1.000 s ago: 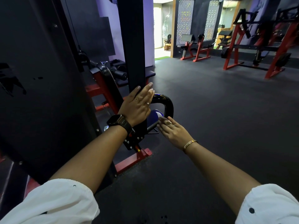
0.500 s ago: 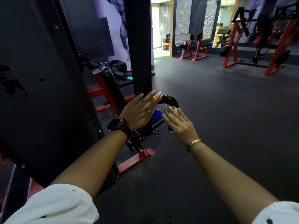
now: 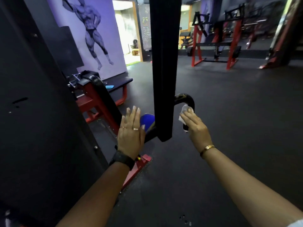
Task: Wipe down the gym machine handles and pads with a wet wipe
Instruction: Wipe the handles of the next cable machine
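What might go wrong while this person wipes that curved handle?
The wipe is bunched small under the right hand, so parts of the handle, like the top of its bend, may be missed. The post ends close between the arms; a wrist might knock its corner. The left hand is open and grips nothing, so the handle might shift.

Dark floor (image 3: 229, 112), purple muraled wall (image 3: 105, 30), red racks (image 3: 214, 45).

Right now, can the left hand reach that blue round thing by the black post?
Probably yes. The left hand has straight fingers, and the blue round thing shows right beside them, on the same side of the black post, with nothing visible between. The right hand holds the wipe, though.
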Demonstrator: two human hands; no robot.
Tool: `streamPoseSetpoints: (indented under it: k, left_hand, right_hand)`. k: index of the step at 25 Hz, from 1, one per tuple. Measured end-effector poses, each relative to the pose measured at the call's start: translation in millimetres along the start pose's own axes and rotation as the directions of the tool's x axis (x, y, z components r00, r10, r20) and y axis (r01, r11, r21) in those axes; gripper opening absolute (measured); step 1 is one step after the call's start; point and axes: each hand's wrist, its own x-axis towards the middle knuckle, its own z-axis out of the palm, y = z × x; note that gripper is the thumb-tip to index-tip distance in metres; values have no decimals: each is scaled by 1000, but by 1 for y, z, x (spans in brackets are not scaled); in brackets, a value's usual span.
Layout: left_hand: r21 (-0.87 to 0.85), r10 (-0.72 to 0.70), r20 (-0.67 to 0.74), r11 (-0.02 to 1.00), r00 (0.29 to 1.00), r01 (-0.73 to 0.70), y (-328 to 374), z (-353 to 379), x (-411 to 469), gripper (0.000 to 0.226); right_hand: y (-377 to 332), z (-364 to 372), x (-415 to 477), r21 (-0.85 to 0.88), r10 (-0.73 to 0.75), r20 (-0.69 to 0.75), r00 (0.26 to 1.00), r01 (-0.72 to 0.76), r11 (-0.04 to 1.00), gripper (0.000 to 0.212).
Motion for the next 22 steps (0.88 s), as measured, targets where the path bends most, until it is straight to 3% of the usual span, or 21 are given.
streamPoseSetpoints:
  k: [2, 4, 8, 11, 13, 17, 20, 22]
  left_hand:
    - [-82, 24, 70, 996, 997, -18, -18, -3, -32, 47]
    - [-197, 83, 140, 979, 987, -54, -28, -2, -53, 45]
    - [-372, 93, 272, 928, 958, 16, -27, -7, -60, 46]
    - [-360, 148, 316, 933, 937, -26, -30, -13, -67, 47]
    - [-353, 154, 315, 935, 936, -35, -34, -15, -64, 48]
    - [-303, 121, 330, 953, 936, -17, -31, -20, -69, 47]
    - [-286, 105, 348, 958, 932, -1, -28, -20, -71, 46]
    - [-264, 98, 349, 965, 932, -3, -28, -22, -72, 47]
  right_hand:
    - [-49, -3, -7, -6, 72, -174, 982, -74, 997, 51]
    - [-105, 3, -16, 14, 58, -235, 970, -56, 998, 32]
    - [-169, 36, -25, -106, -166, 17, 986, 167, 980, 38]
    - [-175, 50, -33, -149, 76, 115, 990, -59, 987, 47]
    - [-183, 45, -44, -184, 94, 129, 987, -70, 980, 48]
    - [-162, 19, -47, -269, -152, 220, 964, 210, 940, 51]
    - [-165, 20, -20, -297, 86, 235, 968, -12, 955, 70]
    - [-181, 25, -24, -258, 93, 291, 952, -15, 966, 68]
